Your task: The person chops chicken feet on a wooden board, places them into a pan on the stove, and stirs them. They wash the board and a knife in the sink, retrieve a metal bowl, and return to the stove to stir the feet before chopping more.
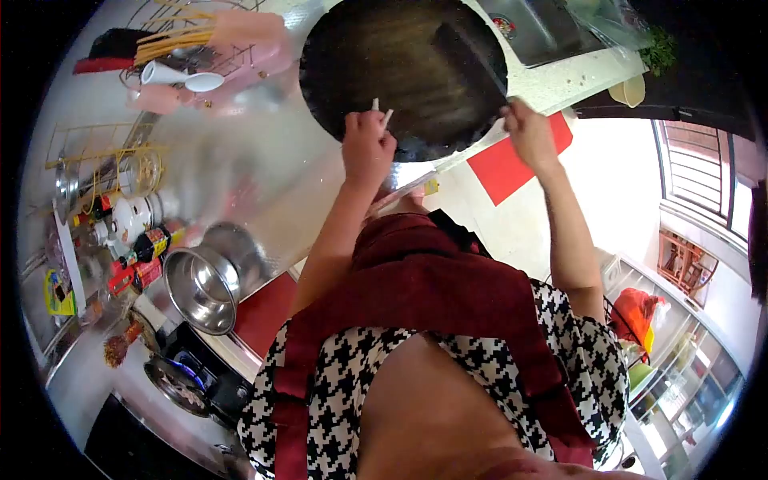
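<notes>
A round, dark, worn chopping board (376, 48) lies on the counter in front of me. My left hand (368, 148) is closed at the board's near edge, pinching short white stick-like pieces (389, 118) that poke up past the fingers; their kind does not show. At the board's right edge, my right hand (530, 132) is wrapped round the handle of a cleaver (474, 60). The cleaver's dark blade reaches up and left over the board, apart from the white pieces.
A sink (544, 36) is set beyond the board to the right, with green leaves (659, 52) nearby. Chopsticks in a pink holder (250, 40) stand at upper left. Bottles (152, 242), a steel bowl (202, 290) and a pan (172, 384) over a blue flame are at left.
</notes>
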Action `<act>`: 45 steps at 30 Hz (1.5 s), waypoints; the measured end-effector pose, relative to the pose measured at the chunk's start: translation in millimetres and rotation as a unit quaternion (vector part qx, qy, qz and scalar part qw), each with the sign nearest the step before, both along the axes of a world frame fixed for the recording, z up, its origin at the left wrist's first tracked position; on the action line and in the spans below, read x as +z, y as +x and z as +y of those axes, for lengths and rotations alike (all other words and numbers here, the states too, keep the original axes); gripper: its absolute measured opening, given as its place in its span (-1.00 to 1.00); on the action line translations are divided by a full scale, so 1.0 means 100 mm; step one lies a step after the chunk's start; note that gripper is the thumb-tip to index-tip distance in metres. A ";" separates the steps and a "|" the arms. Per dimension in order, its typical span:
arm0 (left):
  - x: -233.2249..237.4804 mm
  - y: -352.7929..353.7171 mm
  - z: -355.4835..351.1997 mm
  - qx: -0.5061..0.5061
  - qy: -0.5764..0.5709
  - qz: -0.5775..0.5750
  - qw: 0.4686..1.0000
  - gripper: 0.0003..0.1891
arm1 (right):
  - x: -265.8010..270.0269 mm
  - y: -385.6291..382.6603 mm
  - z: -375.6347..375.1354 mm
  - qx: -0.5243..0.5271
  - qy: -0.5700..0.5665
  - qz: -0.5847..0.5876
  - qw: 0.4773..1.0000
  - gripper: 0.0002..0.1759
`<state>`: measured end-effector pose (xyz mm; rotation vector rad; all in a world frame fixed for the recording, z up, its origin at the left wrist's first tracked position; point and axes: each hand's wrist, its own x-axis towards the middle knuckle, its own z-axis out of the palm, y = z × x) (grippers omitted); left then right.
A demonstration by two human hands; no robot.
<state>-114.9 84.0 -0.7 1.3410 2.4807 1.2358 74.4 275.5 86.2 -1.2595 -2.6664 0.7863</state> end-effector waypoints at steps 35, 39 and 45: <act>1.59 0.76 -4.58 0.636 0.334 -0.110 0.687 -0.77 | -0.13 -1.42 -1.41 0.483 0.152 0.287 0.813 -0.85; 1.70 0.58 -6.38 0.769 0.012 0.174 0.615 -0.75 | -0.02 -1.48 -2.44 0.549 0.074 0.243 0.797 -0.88; 1.44 -0.45 -8.16 0.757 -0.212 -0.017 0.617 -0.71 | 0.08 -1.64 -4.01 0.616 0.038 0.198 0.762 -0.91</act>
